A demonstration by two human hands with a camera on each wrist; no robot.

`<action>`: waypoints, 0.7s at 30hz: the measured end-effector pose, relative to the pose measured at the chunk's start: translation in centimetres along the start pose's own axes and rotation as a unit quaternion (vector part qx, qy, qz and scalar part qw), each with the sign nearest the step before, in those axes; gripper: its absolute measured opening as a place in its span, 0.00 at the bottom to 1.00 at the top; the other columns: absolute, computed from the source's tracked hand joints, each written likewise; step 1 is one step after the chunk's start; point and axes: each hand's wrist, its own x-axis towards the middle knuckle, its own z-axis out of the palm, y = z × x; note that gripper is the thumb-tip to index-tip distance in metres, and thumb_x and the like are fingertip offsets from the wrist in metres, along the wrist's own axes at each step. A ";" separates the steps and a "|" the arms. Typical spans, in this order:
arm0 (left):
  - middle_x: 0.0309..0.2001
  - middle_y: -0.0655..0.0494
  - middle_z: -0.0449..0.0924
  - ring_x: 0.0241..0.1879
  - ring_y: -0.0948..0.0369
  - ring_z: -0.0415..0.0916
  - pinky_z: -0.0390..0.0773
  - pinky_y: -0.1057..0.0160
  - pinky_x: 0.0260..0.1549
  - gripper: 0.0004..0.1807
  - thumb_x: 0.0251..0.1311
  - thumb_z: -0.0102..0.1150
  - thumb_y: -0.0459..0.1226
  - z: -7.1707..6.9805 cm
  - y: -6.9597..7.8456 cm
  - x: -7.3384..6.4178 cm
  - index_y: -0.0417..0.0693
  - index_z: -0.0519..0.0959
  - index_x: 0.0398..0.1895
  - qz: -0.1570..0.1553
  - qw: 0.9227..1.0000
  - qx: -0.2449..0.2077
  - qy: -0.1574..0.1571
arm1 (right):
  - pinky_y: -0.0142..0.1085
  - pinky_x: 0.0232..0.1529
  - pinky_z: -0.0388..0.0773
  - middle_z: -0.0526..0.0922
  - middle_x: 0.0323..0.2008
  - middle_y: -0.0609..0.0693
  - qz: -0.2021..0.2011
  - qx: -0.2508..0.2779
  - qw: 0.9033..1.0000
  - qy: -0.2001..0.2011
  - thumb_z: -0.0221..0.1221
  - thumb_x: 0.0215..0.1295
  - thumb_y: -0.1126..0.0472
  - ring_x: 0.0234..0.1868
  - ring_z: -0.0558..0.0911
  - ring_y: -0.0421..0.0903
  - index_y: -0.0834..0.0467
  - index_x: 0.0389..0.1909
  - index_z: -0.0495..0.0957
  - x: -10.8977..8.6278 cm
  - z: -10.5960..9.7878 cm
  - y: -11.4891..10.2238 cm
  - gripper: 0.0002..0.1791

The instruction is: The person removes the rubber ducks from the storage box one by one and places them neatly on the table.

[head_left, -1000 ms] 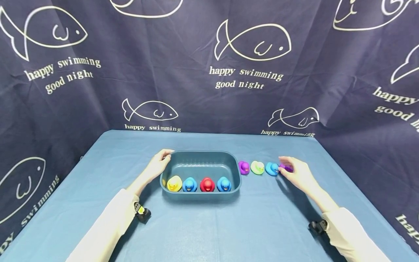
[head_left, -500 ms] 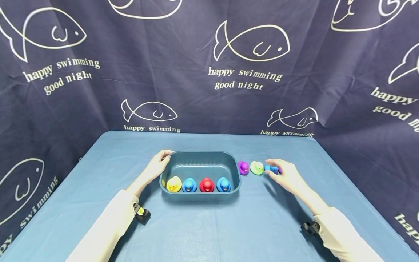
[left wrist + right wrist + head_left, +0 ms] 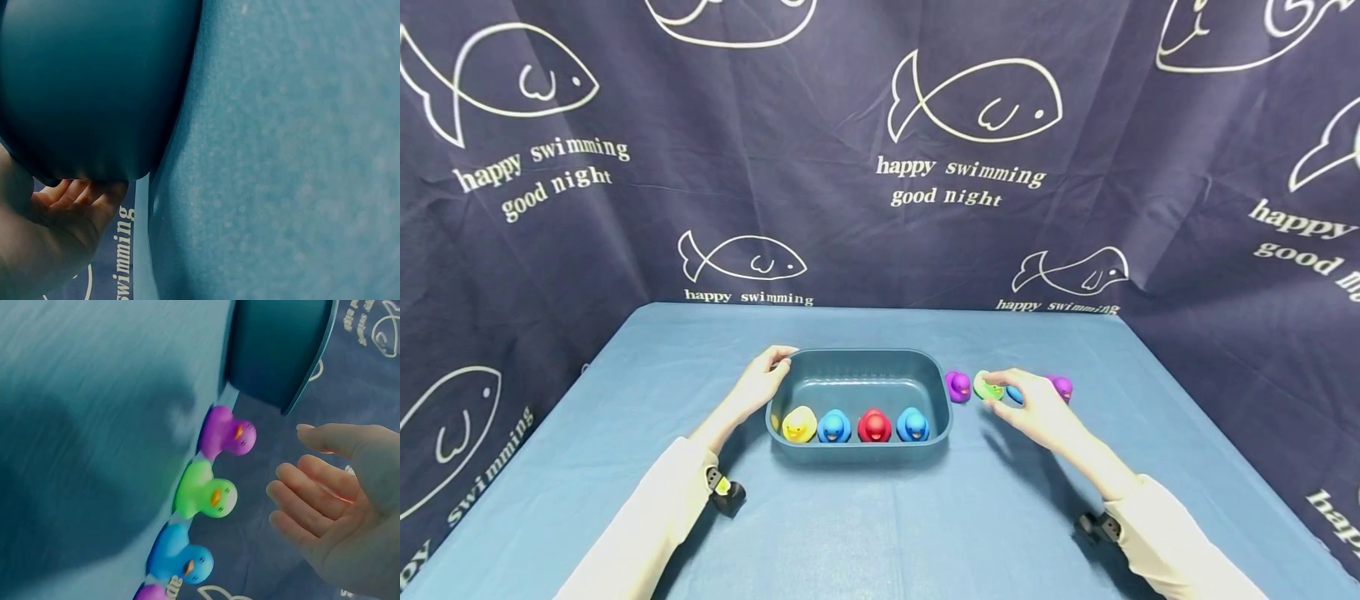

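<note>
A teal plastic bin stands on the table, with a yellow duck, a blue duck, a red duck and another blue duck along its near side. My left hand grips the bin's far left corner, fingers round the outside. To the bin's right, a purple duck, a green duck, a blue duck and a second purple duck form a row. My right hand hovers over the green and blue ones, holding nothing, thumb and fingers apart.
A blue cloth covers the table. Behind it and at both sides hangs a dark curtain with white fish prints. Wrist cameras sit on both forearms, below white sleeves.
My right hand has moved left along the duck row, away from the far-right purple duck, which now shows again. My left hand keeps its hold on the bin.
</note>
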 end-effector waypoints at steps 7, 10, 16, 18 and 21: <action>0.56 0.38 0.73 0.56 0.45 0.70 0.67 0.47 0.57 0.17 0.68 0.42 0.32 0.0 0.1 -0.1 0.36 0.71 0.56 -0.006 1.000 -0.005 0.000 | 0.46 0.47 0.76 0.84 0.41 0.55 -0.041 0.010 0.999 0.010 0.67 0.49 0.67 0.44 0.82 0.52 0.63 0.42 0.81 0.3 0.3 -1.3 0.17; 0.56 0.37 0.73 0.56 0.45 0.70 0.67 0.47 0.57 0.17 0.67 0.42 0.32 0.0 0.2 -0.1 0.35 0.70 0.56 -0.002 1.000 -0.003 -0.001 | 0.47 0.50 0.75 0.84 0.43 0.55 -0.041 0.019 0.999 -0.004 0.67 0.51 0.66 0.46 0.81 0.53 0.62 0.44 0.80 0.4 0.5 -1.7 0.17; 0.56 0.36 0.73 0.56 0.45 0.69 0.67 0.47 0.57 0.17 0.68 0.42 0.32 0.0 0.1 -0.1 0.35 0.70 0.56 0.000 1.000 -0.002 -0.001 | 0.48 0.51 0.75 0.83 0.45 0.54 -0.037 0.039 0.998 -0.019 0.66 0.53 0.66 0.49 0.80 0.52 0.61 0.46 0.80 0.8 0.9 -2.5 0.17; 0.56 0.37 0.72 0.57 0.45 0.69 0.67 0.47 0.57 0.17 0.68 0.42 0.32 0.0 0.1 -0.1 0.35 0.70 0.57 -0.002 1.000 -0.003 -0.001 | 0.47 0.51 0.75 0.84 0.45 0.54 -0.041 0.045 0.998 -0.019 0.66 0.52 0.65 0.48 0.81 0.51 0.62 0.46 0.80 0.9 1.0 -2.8 0.18; 0.57 0.37 0.72 0.57 0.45 0.69 0.67 0.47 0.58 0.17 0.68 0.42 0.32 -0.1 0.1 -0.1 0.35 0.70 0.57 -0.003 1.000 -0.001 -0.001 | 0.46 0.50 0.75 0.84 0.45 0.54 -0.049 0.053 0.997 -0.019 0.66 0.52 0.65 0.47 0.81 0.50 0.63 0.46 0.80 1.2 1.3 -3.1 0.19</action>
